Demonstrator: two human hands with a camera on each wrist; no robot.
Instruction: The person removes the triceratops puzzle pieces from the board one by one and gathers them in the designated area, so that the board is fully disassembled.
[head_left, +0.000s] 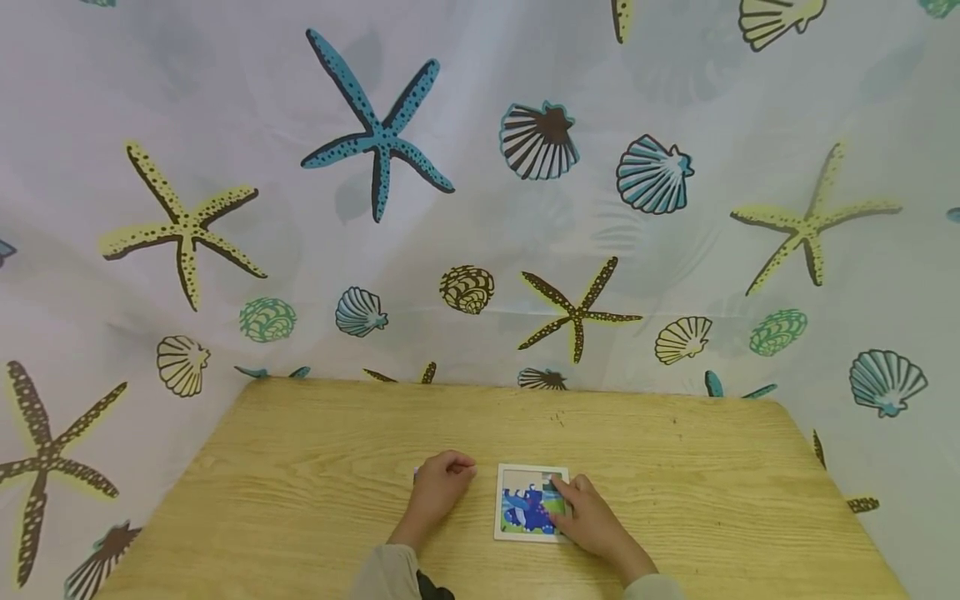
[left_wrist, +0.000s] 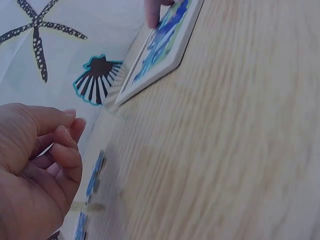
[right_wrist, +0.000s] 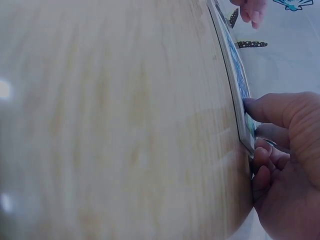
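A jigsaw puzzle in a white frame (head_left: 497, 503) lies on the wooden table, its picture a blue cartoon figure on green. Beige backing shows in the upper part. My right hand (head_left: 596, 521) is over the frame's right side, index fingertip on the upper-right piece and thumb on the picture lower down; its other fingers curl beside the frame in the right wrist view. Left of the frame, my left hand (head_left: 440, 487) hovers with fingers loosely curled, and no object shows between them. Loose blue puzzle pieces (left_wrist: 94, 175) lie by it, partly hidden by the hand in the head view.
The wooden table (head_left: 300, 450) extends around the puzzle on every side. A white curtain (head_left: 465, 225) printed with starfish and shells hangs behind the table and along both sides.
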